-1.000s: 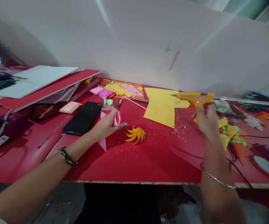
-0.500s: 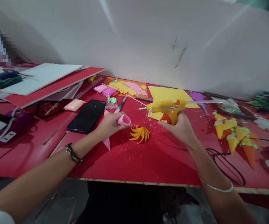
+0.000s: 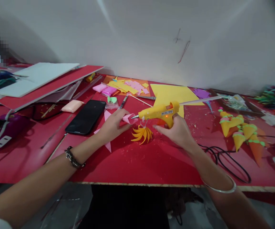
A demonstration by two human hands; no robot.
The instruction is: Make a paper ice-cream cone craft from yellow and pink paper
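Back from the front edge of the red desk [image 3: 156,170], your left hand [image 3: 114,125] pinches a pink cone [image 3: 127,119], seemingly rolled paper, so light, crushable and best held by its side, your right hand [image 3: 180,130] gripping the yellow plastic glue gun [image 3: 156,112].

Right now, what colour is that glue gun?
Yellow: the hot glue gun has a yellow body, showing best in the head view.
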